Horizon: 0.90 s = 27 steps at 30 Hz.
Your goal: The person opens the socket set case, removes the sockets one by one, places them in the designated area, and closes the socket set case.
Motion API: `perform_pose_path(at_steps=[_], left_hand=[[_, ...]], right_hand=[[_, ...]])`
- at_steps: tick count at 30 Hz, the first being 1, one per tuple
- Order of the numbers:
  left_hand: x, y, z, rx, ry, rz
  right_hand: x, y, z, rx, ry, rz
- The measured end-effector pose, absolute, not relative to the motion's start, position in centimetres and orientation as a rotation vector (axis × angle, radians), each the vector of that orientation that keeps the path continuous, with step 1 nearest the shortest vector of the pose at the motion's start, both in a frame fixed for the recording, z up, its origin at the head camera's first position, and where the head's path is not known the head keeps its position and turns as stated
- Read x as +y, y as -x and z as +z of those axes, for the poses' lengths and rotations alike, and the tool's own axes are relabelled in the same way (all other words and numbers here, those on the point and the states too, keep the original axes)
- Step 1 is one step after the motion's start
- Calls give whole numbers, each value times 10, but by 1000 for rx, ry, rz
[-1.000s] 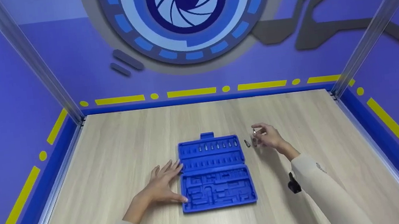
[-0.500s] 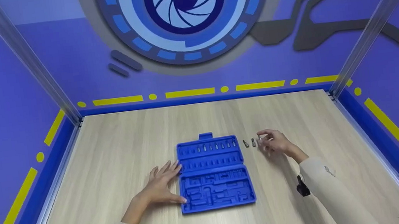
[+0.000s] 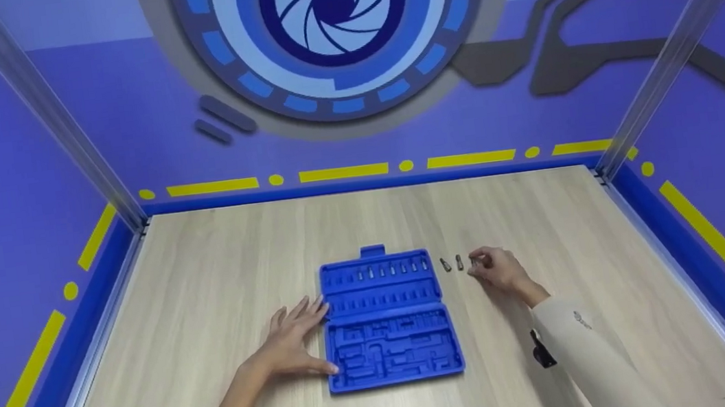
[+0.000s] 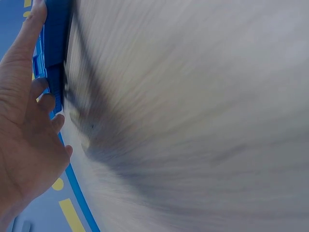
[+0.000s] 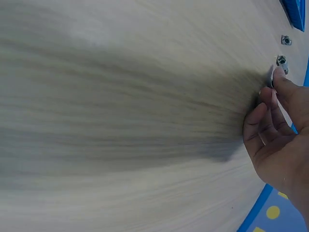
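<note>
A blue plastic case (image 3: 386,310) lies spread flat on the table, its latch at the far side. My left hand (image 3: 288,345) rests along the case's left edge, thumb on the near half and fingers spread by the far half. Several small metal socket bits (image 3: 392,270) stand in the far half's upper row. To the right of the case, two loose socket bits, one slanted (image 3: 445,264) and one straighter (image 3: 460,262), lie side by side. My right hand (image 3: 501,271) pinches a third between thumb and fingertips, low at the table; the fingers mostly hide it.
The case's near half (image 3: 395,358) shows moulded slots without tools in them. Wood-patterned tabletop (image 3: 238,260) surrounds the case. Blue panels with yellow marks (image 3: 343,172) close off the back and sides, with metal posts (image 3: 121,209) at the far corners.
My right hand shifts right, past the two loose socket bits, then lowers toward the table with the pinched one. My left hand stays at the case.
</note>
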<state>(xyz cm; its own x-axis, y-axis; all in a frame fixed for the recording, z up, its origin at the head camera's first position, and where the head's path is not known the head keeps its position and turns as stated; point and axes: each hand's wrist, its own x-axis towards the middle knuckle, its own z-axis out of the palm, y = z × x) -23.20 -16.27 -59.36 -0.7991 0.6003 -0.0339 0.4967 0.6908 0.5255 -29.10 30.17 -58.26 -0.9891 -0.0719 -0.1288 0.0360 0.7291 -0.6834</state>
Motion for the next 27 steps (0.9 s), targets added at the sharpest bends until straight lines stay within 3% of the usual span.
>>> perform_pose_path(at_steps=[27], left_hand=[[-163,231,-591,2701,-880,738]], right_hand=[[316,309,-570,2782,195,-1063]])
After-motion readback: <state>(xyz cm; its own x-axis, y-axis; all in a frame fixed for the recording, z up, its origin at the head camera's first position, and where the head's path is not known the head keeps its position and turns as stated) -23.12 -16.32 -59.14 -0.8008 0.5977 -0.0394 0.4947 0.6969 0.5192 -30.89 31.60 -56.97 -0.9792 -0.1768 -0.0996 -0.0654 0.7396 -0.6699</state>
